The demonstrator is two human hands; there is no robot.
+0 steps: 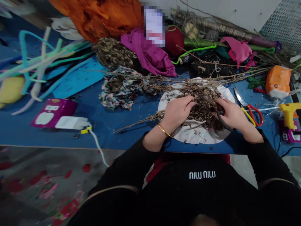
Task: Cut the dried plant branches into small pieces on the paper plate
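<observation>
My left hand (176,112), with a gold bangle on the wrist, is closed around a bundle of dried twigs (141,121) that stretches left over the blue table. My right hand (231,113) grips black-handled scissors (223,121), blades pointing into the pile of dried plant bits (203,108). That pile lies on a white paper plate (195,133) near the table's front edge. Both hands rest over the plate, close together.
Red-and-yellow scissors (251,112) and a yellow glue gun (289,113) lie right of the plate. A purple box (53,113), a white charger (72,123), pipe cleaners (37,62), fabric pieces (150,55), more dried branches (235,73) and an orange packet (278,81) crowd the blue table (23,131).
</observation>
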